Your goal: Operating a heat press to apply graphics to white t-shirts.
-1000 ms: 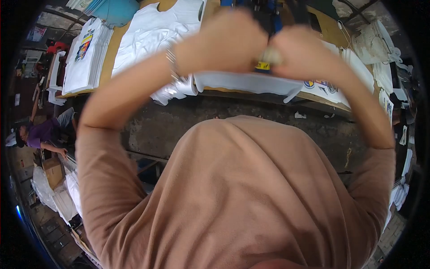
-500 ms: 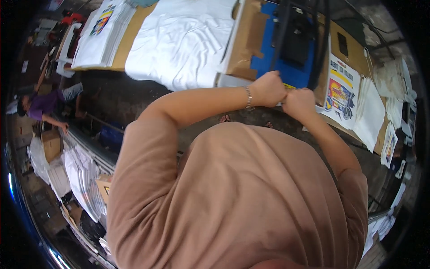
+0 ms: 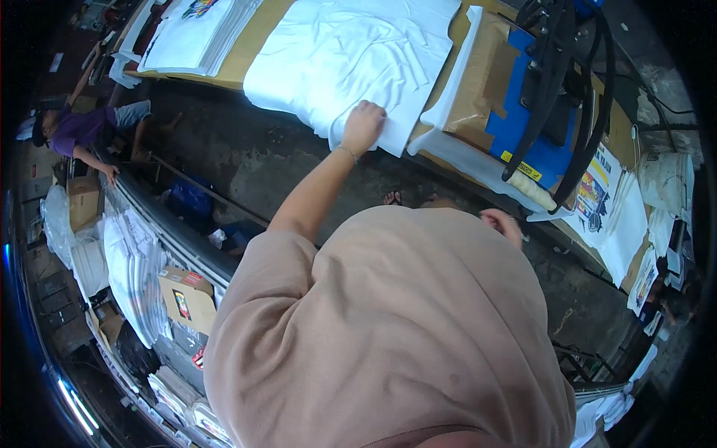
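My left hand [image 3: 364, 127] reaches out to the near right part of a pile of white T-shirts [image 3: 328, 67], its fingers bent down into the cloth. It looks closed on a white T-shirt there, though the fingertips are hidden. Close to my body, my right hand [image 3: 504, 226] is partly covered by my shirt; its visible fingers are loosely curved, apart, with nothing seen in them. To the right stands a heat press with a blue base [image 3: 515, 112] and black curved arms. Its pale wrapped handle [image 3: 532, 190] sits low at the near side, untouched.
Printed white shirts [image 3: 594, 198] lie right of the press, and a stack of white shirts [image 3: 202, 37] at far left. A cardboard box [image 3: 188, 300] and folded white garments [image 3: 134, 269] are at lower left. A person in purple [image 3: 86, 131] is beyond them.
Both hands have left the front of the heat press. My left hand has moved left onto the white T-shirts; my right hand has drawn back to my body. The view has turned left.
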Action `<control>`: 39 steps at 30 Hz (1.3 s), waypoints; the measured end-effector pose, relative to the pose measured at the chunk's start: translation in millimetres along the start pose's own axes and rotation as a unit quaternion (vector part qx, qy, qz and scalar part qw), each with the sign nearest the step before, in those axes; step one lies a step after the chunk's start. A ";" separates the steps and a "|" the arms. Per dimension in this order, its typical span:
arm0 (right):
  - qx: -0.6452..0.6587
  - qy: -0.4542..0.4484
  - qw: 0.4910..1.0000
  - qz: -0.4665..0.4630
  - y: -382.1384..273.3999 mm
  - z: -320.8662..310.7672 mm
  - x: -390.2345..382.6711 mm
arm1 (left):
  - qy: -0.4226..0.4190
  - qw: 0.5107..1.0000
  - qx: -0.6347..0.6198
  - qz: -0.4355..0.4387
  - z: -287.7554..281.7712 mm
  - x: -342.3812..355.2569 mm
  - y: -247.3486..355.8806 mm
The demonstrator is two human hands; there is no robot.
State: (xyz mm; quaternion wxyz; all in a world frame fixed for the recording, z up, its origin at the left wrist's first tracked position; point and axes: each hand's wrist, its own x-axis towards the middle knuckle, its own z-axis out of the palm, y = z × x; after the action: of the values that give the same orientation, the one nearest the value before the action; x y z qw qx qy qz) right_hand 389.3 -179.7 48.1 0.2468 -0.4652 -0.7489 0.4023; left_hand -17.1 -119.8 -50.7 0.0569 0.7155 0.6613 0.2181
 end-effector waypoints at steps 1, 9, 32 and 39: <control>0.107 -0.084 0.986 0.098 14.7 10.1 5.1 | 0.053 0.998 0.008 -0.016 9.4 1.2 -13.2; 0.280 -0.307 0.892 0.177 46.0 104.7 102.4 | 0.012 0.987 -0.038 -0.157 13.0 25.3 -24.2; 0.468 0.280 0.813 0.202 -111.2 195.9 242.6 | -0.060 0.944 -0.251 -0.208 -76.7 13.7 -292.1; 0.535 0.296 0.777 0.152 -149.9 133.2 254.3 | -0.034 0.644 -0.714 -0.273 -173.3 62.7 -344.8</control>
State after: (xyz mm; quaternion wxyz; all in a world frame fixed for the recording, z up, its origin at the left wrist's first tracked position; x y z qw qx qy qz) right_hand 102.2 -38.2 97.9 0.6013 -0.4624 -0.2229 0.6123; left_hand -400.0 -53.7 -7.7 0.6293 0.2471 0.4633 0.5729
